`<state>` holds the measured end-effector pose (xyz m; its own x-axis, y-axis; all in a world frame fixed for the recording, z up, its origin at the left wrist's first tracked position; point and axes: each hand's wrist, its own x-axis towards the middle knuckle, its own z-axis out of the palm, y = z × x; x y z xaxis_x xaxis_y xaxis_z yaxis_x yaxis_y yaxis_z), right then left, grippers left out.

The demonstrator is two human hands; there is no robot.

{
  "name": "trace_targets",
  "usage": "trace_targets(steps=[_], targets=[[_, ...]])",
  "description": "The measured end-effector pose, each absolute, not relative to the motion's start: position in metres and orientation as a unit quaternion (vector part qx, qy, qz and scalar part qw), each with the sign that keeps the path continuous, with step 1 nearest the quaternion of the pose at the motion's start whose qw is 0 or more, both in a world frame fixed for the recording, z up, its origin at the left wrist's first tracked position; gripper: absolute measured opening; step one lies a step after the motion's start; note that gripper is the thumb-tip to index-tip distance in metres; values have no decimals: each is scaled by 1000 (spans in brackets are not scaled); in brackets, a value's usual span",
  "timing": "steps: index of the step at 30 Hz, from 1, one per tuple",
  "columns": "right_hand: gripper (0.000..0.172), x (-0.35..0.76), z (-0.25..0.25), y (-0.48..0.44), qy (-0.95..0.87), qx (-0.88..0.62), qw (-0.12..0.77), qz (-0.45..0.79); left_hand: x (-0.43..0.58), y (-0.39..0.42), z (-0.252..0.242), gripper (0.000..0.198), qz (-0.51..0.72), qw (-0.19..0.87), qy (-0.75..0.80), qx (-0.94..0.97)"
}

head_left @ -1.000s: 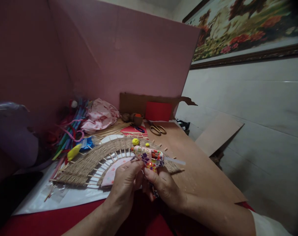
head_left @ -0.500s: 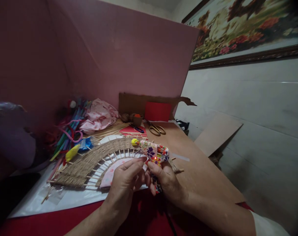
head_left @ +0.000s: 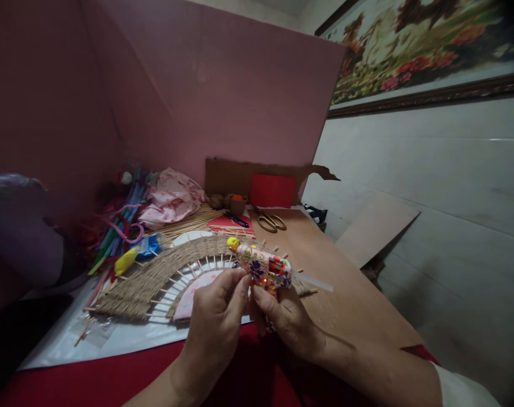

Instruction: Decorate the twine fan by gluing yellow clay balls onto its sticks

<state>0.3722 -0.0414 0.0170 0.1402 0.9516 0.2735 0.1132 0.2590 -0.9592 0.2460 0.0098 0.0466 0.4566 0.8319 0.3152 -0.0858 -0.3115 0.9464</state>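
Note:
My right hand point(head_left: 288, 322) is wrapped round the handle of a flower-patterned hot glue gun point(head_left: 257, 263). Its nozzle, with a yellow tip, points left, a small red light glows on its side, and a clear glue stick point(head_left: 316, 280) juts from the back. Close beside the gun, my left hand point(head_left: 218, 316) is closed in a pinch; whatever is between its fingers is hidden. Behind both hands lies a fan-shaped piece point(head_left: 163, 271) of woven brown cord on thin wooden sticks, with pink patterned fabric point(head_left: 193, 294) along its inner curve.
Gold-handled scissors point(head_left: 270, 221) and a blue pen-like tool point(head_left: 238, 220) lie farther back. A red card point(head_left: 272, 190) leans against brown cardboard point(head_left: 227, 176). Crumpled pink fabric point(head_left: 172, 195), coloured pipe cleaners point(head_left: 121, 237) and a blue packet point(head_left: 150, 247) sit at the left.
My left thumb and fingers have drawn together into a tighter pinch beside the glue gun. The gun has tilted slightly, its back end a little lower; my right hand keeps hold of it.

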Motion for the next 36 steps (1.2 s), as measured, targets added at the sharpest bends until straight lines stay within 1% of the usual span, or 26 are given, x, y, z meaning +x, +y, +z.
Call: trace_targets(steps=[3,5,7,12,14,19,23,25,27,28,30,32,34,36], targets=[[33,372,19,-44,-550,-492,572,357,243,10,47,17,439,433,279,736],[29,370,23,-46,-551,-496,585,328,242,9,47,17,441,411,281,747],[27,368,26,-48,-554,-491,594,316,243,9,47,16,453,405,281,743],[34,364,29,-46,-535,-447,592,405,249,8,50,18,458,448,287,712],[37,363,29,-44,-524,-428,599,428,251,9,52,17,468,438,292,710],[44,369,34,-40,-492,-431,613,443,248,5,56,18,473,424,261,727],[56,378,38,-39,-445,-471,614,451,242,-2,57,26,469,412,190,758],[57,380,38,-39,-435,-474,610,463,239,-5,58,30,437,432,164,772],[55,381,38,-38,-427,-471,611,472,237,-6,60,33,378,468,151,785],[54,381,38,-38,-423,-471,613,473,236,-7,61,35,326,493,145,793],[52,380,38,-37,-418,-472,620,466,233,-6,64,36,176,565,119,798],[51,380,38,-36,-420,-473,623,460,229,-4,64,33,47,630,86,770],[50,381,39,-36,-424,-472,621,461,225,-4,62,27,18,664,77,744],[51,381,40,-36,-428,-472,617,462,224,-4,59,24,45,670,91,735]])
